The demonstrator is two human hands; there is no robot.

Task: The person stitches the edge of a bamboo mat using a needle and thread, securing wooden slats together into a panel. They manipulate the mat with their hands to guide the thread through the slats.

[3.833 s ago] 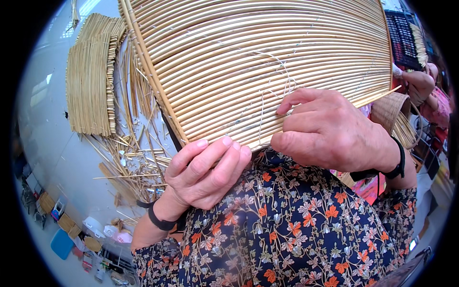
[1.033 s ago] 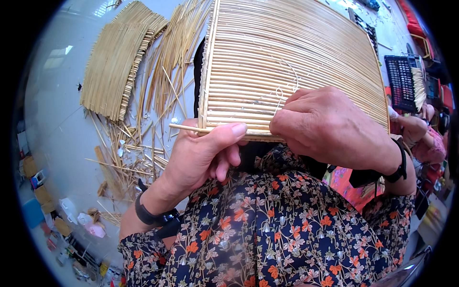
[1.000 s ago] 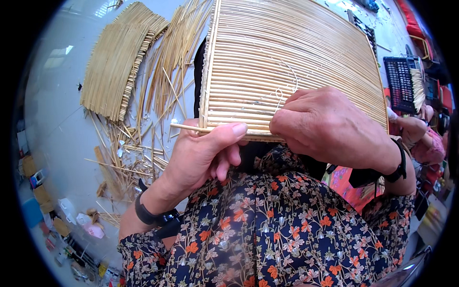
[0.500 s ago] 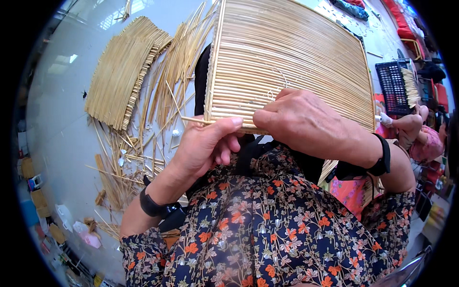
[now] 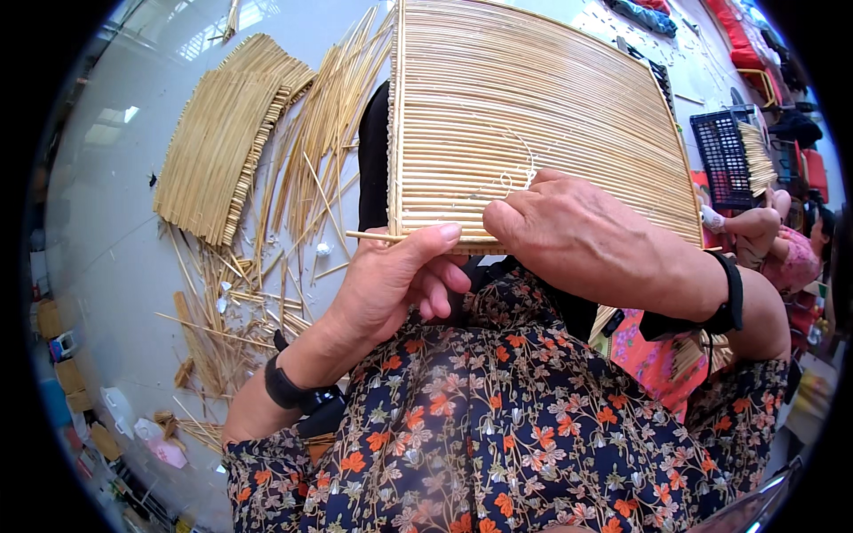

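Observation:
A flat rectangular panel of straw-coloured stalks lies in front of me, framed by thicker stalks. Along its near edge, my left hand pinches a thin stalk under the thumb, and the stalk's left end sticks out past the panel's corner. My right hand is closed on the same near edge, its fingertips turned down. Whatever those fingertips grip is hidden. A pale curled thread loops over the panel beside the right knuckles.
Bundled stalk mats lie on the floor at left, with loose stalks and scraps around them. A black plastic crate holding short stalks stands at right, near another person's bare leg.
Both hands have shifted slightly right along the near edge. The thin stalk has slid right, less of it showing at the left; a stalk end now pokes out past the panel's right corner.

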